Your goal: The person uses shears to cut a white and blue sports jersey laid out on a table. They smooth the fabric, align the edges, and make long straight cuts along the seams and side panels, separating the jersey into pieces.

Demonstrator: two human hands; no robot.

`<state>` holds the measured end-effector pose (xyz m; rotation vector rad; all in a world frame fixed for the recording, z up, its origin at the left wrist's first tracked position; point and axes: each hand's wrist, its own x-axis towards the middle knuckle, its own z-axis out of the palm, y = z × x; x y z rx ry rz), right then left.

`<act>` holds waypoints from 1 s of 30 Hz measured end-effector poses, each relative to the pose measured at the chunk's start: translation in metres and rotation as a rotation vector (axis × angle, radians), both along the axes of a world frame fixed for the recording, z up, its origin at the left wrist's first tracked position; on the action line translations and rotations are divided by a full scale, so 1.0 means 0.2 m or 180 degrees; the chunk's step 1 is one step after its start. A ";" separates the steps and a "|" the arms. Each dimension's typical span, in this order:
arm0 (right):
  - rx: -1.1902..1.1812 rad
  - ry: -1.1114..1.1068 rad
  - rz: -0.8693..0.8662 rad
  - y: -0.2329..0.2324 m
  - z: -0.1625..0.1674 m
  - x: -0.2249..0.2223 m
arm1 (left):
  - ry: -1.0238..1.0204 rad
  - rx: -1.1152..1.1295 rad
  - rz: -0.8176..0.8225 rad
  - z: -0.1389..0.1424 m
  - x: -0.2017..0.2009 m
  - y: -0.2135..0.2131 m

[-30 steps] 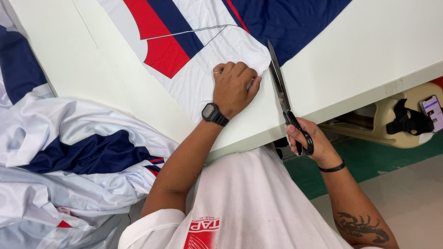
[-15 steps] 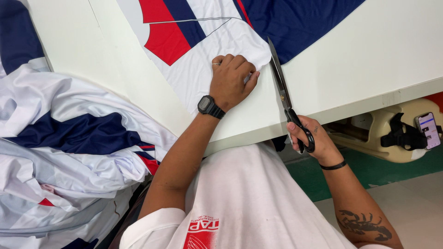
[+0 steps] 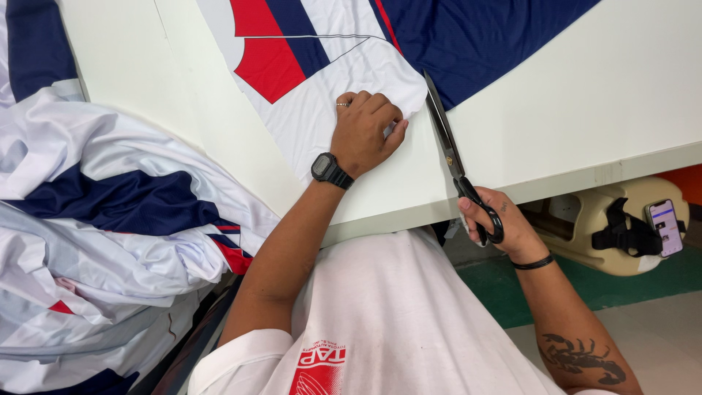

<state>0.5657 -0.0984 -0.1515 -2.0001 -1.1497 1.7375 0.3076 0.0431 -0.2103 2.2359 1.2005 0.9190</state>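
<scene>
Scissors (image 3: 447, 146), long, dark steel blades with black loop handles, lying along the white table top (image 3: 585, 95) with the tip pointing away from the person and the handles hanging past the near table edge. Blades appear together or very nearly so; the tip sits just at the corner of the white, red and navy printed fabric panel (image 3: 314, 80).

Right hand (image 3: 501, 223), fingers closed through and around the black handles, thumb side uppermost, a thin black band on the wrist and a dark scorpion tattoo (image 3: 581, 357) further down the forearm.

Left hand (image 3: 365, 132), palm down on the white part of the fabric panel, fingers curled together into a loose fist with the knuckles pressing the cloth flat against the table, thumb tucked toward the scissors. A ring shows on one finger. Black digital wristwatch (image 3: 331, 170) on that wrist.

Fabric panel, spread flat on the table, its lower white corner lying between the left hand and the blades; a navy blue section (image 3: 482, 36) runs off toward the far right of the table.

Heap of crumpled white, navy and red cloth (image 3: 102, 219), piled to the person's left, off the table edge.

White short-sleeved shirt with red print (image 3: 380, 322), worn by the person.

Cream-coloured moulded object with black strap (image 3: 607, 227), below the table on the right, a smartphone with a lit screen (image 3: 665, 227) resting against it.
</scene>
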 end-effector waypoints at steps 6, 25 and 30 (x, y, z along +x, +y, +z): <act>-0.0188 -0.0331 0.0324 0.09 0.03 0.13 | -0.0054 0.0015 0.0040 -0.01 -0.01 0.00; -0.0371 -0.0667 0.1303 0.35 0.00 0.42 | 0.0250 0.0158 0.0231 0.02 0.01 -0.07; -0.0402 -0.0711 0.1390 0.37 0.00 0.43 | 0.0270 0.0229 0.0255 0.01 0.01 -0.07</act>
